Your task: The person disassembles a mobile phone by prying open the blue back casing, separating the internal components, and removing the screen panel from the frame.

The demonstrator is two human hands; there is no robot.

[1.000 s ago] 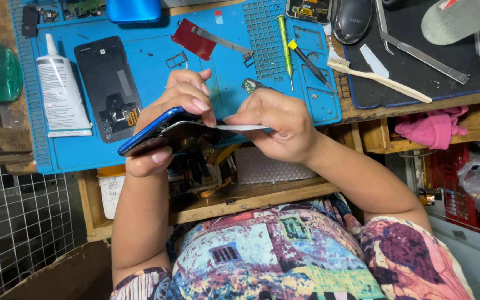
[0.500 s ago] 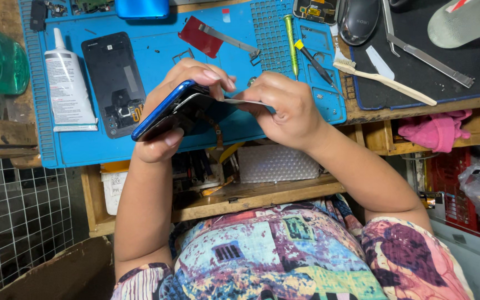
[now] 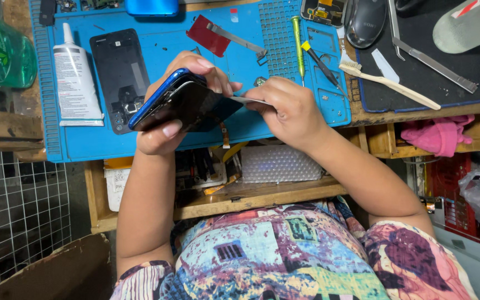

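1. A blue-framed smartphone (image 3: 181,103) is being held tilted above the front edge of the blue work mat (image 3: 262,50), its dark face turned toward the body.
2. The phone is being gripped by the left hand (image 3: 176,105): fingers wrapped over the top edge, thumb pressed under the lower edge.
3. A thin flat pry card (image 3: 249,101) is being pinched in the right hand (image 3: 290,111), closed tight around it; the card's tip is touching the phone's right end.
4. The 2 hands are being kept close together, joined only through the card and phone.
5. On the mat, left of the hands, a second dark phone body (image 3: 119,78) is lying face down, just beside a white glue tube (image 3: 74,83).
6. Behind the hands, a red card (image 3: 209,34), a green-handled screwdriver (image 3: 298,41) and a yellow-tipped tool (image 3: 320,64) are lying on the mat.
7. A toothbrush (image 3: 387,83) is lying on the black mat (image 3: 445,89), well right.
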